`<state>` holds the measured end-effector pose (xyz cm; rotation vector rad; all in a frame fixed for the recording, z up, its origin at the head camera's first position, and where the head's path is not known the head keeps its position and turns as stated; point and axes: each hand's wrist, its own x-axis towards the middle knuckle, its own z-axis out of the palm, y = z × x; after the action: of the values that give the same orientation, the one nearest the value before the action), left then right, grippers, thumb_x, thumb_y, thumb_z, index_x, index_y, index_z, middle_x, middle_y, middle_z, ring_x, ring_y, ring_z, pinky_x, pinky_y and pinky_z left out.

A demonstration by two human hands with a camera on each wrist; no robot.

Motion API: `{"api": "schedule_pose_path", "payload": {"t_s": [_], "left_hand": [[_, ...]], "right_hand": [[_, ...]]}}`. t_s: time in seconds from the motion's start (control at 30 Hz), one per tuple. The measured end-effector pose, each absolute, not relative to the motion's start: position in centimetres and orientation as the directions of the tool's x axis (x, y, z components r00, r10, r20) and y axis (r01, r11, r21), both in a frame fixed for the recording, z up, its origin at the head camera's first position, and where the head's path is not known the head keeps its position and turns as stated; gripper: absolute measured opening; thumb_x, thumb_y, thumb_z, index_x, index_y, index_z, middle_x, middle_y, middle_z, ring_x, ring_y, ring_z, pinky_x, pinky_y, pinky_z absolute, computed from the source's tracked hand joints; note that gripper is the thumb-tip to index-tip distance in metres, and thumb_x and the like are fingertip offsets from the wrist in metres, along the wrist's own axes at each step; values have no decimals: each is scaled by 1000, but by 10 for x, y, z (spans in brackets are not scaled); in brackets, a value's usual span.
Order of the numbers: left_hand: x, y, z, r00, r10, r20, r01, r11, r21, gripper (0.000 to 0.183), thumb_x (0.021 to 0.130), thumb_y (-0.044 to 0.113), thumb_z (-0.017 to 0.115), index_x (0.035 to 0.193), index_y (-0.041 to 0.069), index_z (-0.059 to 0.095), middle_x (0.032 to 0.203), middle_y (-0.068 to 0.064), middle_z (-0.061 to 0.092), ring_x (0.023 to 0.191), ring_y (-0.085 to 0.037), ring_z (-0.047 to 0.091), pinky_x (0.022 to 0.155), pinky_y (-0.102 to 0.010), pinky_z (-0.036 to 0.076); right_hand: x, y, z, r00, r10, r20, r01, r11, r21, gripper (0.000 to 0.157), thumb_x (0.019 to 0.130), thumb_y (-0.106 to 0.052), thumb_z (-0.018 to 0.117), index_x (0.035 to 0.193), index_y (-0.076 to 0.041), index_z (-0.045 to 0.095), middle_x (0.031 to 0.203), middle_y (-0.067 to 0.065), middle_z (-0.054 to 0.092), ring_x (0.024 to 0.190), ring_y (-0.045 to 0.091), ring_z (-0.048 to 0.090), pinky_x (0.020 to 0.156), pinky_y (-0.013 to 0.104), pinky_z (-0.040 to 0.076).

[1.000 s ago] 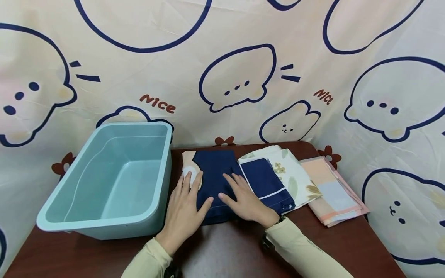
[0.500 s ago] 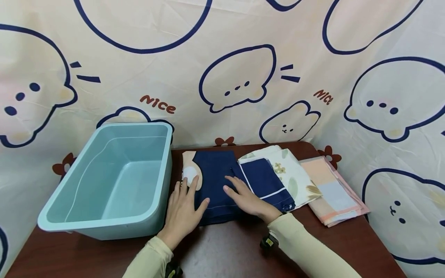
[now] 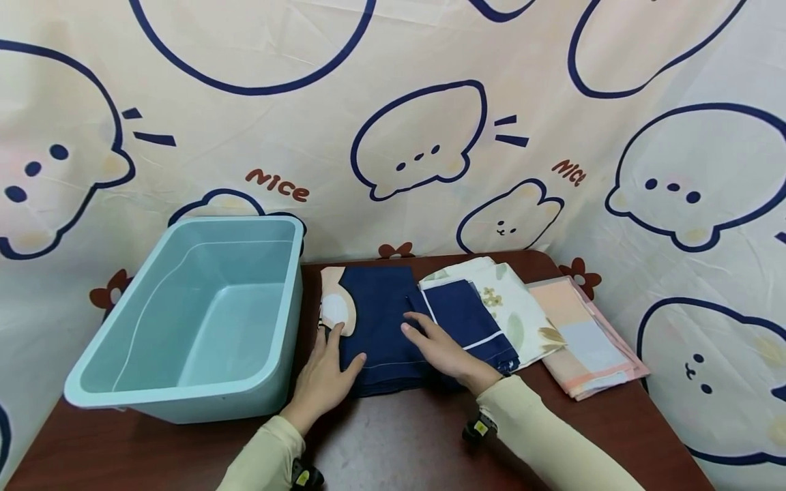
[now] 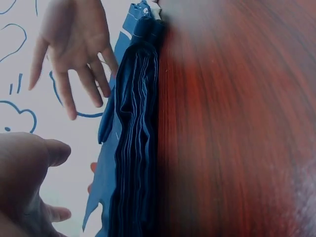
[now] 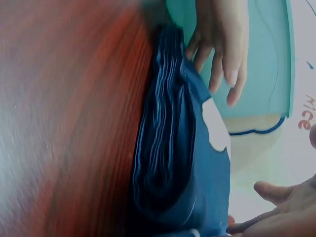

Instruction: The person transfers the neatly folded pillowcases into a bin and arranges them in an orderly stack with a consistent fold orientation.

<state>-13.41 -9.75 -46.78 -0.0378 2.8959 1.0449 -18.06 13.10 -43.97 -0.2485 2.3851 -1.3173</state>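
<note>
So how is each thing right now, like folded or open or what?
big blue cloth: folded in many layers, lying flat
flowery cloth: folded, partly covered
striped blue cloth: folded, overlapping the flowery cloth
peach cloth: folded, partly under the flowery cloth
tub: upright, open on top
left hand: open, fingers loose
right hand: open, fingers spread
wall sheet: hanging, a bit wrinkled

Cartoon-print curtain (image 3: 331, 150) behind brown table (image 3: 393, 443)

I see a navy-and-beige folded cloth (image 3: 383, 303), a pale teal tub (image 3: 184, 397), a white floral cloth (image 3: 518, 307) and a reddish-brown, perhaps wood-grained table (image 3: 393, 440).
</note>
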Motion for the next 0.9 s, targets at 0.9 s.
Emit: {"api": "schedule_pose_path", "payload": {"t_s": [0.9], "left_hand": [[-146, -98, -467, -955, -228, -188, -255, 316, 914, 61, 101, 26, 52, 154, 6, 28, 162, -23, 28, 148, -41, 30, 117, -60, 29]], "right_hand": [[-178, 121, -446, -901, -254, -351, 185, 506, -842, 55, 103, -41, 54, 149, -13, 44, 160, 15, 37, 146, 37, 37, 113, 59, 35]]}}
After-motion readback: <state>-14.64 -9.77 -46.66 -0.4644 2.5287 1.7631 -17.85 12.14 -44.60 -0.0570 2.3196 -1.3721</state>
